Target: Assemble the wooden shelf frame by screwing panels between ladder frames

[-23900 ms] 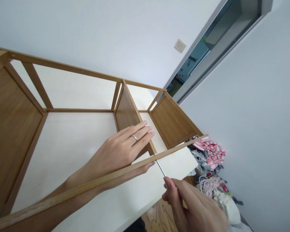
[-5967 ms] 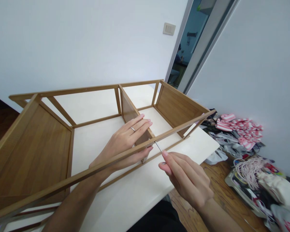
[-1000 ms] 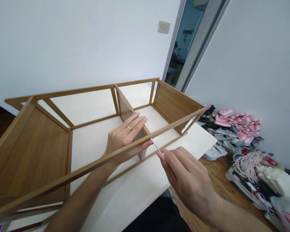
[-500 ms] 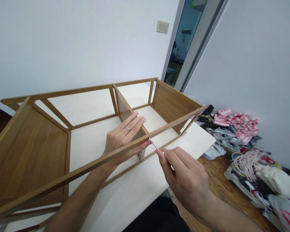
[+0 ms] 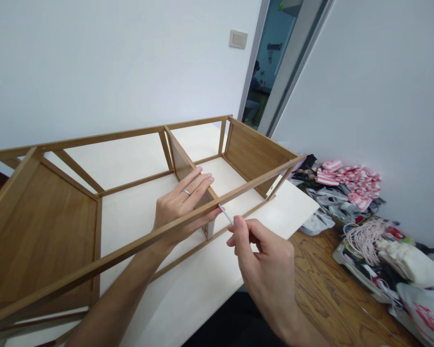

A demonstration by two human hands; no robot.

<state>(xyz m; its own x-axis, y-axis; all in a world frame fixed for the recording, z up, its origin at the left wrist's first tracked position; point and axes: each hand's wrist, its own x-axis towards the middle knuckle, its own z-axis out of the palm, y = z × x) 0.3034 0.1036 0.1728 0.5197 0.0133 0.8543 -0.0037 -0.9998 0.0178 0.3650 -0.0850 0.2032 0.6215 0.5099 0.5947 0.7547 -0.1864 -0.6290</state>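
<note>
A wooden shelf frame (image 5: 155,235) lies on its side on a white table (image 5: 292,212). My left hand (image 5: 179,205), with a ring on one finger, reaches behind the near rail and grips the middle shelf panel (image 5: 181,156) close to where it meets that rail. Its fingers lie over the panel's upper edge, and a fingertip shows under the rail. In my right hand (image 5: 264,260), a thin metal hex key (image 5: 226,215) is pinched between thumb and fingers. The key's far tip meets the rail's outer side at the panel joint; its other end is hidden by my fingers.
End panels (image 5: 258,144) close the frame on both sides. A white wall with a light switch (image 5: 238,39) stands behind. On the wooden floor (image 5: 318,274) to the right lie striped cloth (image 5: 350,178), plastic bags and a bundle of cord (image 5: 365,241). A person (image 5: 253,94) sits beyond the doorway.
My right hand has turned, with the thumb now on top and the wrist lower, while the key's tip stays at the joint. My left hand keeps its hold. The view has shifted slightly.
</note>
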